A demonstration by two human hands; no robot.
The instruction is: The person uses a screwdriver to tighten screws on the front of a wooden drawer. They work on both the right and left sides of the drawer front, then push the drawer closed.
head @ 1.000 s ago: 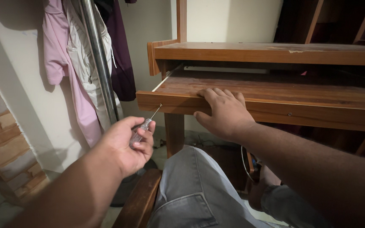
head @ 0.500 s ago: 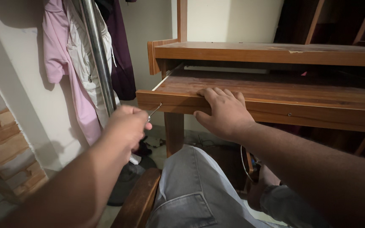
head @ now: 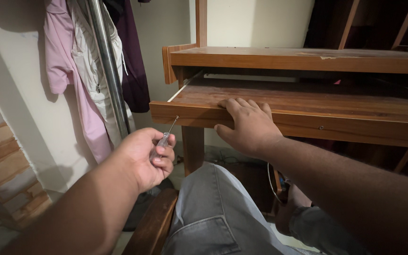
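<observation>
My left hand [head: 148, 157] is closed around a small screwdriver [head: 165, 137] with a clear handle. Its thin metal shaft points up and right, and the tip meets the front edge of a pulled-out wooden tray [head: 308, 101] near the tray's left corner. My right hand [head: 249, 125] lies palm down over that front edge, fingers on top and thumb below. The tray slides out under a wooden desk top [head: 298, 59].
A shiny metal pole [head: 107, 66] stands to the left with pink, white and dark purple clothes [head: 67, 61] hanging by it. A brick-pattern wall [head: 1, 160] is at far left. My grey-trousered knee [head: 218, 212] and a wooden chair arm [head: 152, 226] lie below.
My left hand drew back toward me and turned, so the screwdriver now shows with its tip at the tray's front edge. My right hand stayed on the tray.
</observation>
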